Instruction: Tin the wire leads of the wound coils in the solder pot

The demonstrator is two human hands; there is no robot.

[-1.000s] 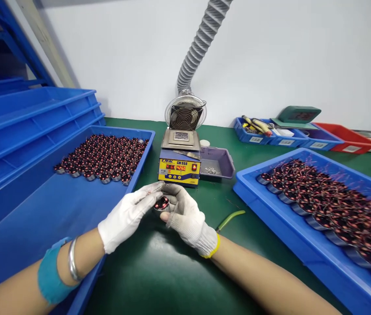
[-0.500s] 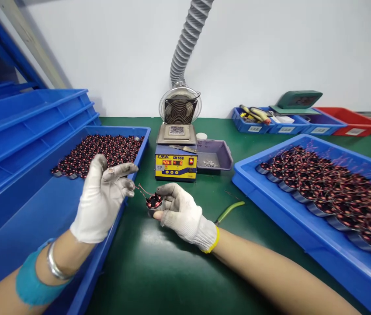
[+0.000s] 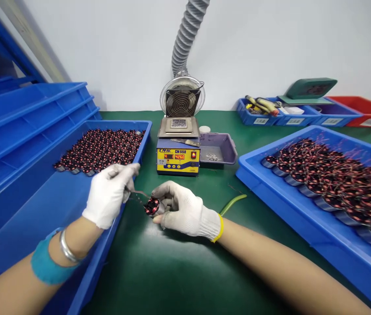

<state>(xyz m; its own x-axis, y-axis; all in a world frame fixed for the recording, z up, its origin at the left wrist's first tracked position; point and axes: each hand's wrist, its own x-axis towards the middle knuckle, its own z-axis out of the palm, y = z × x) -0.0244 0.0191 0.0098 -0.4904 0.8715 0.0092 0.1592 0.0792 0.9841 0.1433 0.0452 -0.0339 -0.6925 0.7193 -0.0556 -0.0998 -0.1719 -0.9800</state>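
Observation:
My right hand (image 3: 182, 210), in a white glove with dark-stained fingers, grips a small wound motor stator (image 3: 153, 206) by its metal side. The stator's copper-red windings and black top are tilted to the left. Thin lead wires (image 3: 141, 192) run from it toward my left hand (image 3: 109, 190), also gloved, whose thumb and fingers are pinched together on the wire ends. The fingertips partly hide where the wires end. Just behind the hands is a yellow and blue solder pot (image 3: 178, 162) with a lit display and a square of metal on top.
Blue trays full of stators stand left (image 3: 149, 131) and right (image 3: 244, 164). A purple bin (image 3: 233, 153) with metal bits adjoins the solder pot, beneath a grey exhaust hose (image 3: 187, 39). A green-handled tool (image 3: 234, 203) lies near my right wrist. Small bins (image 3: 290, 124) line the back.
My left hand has turned and closed from spread fingers to a pinch on the lead wires. The stator in my right hand has tilted to the left. The view has shifted slightly.

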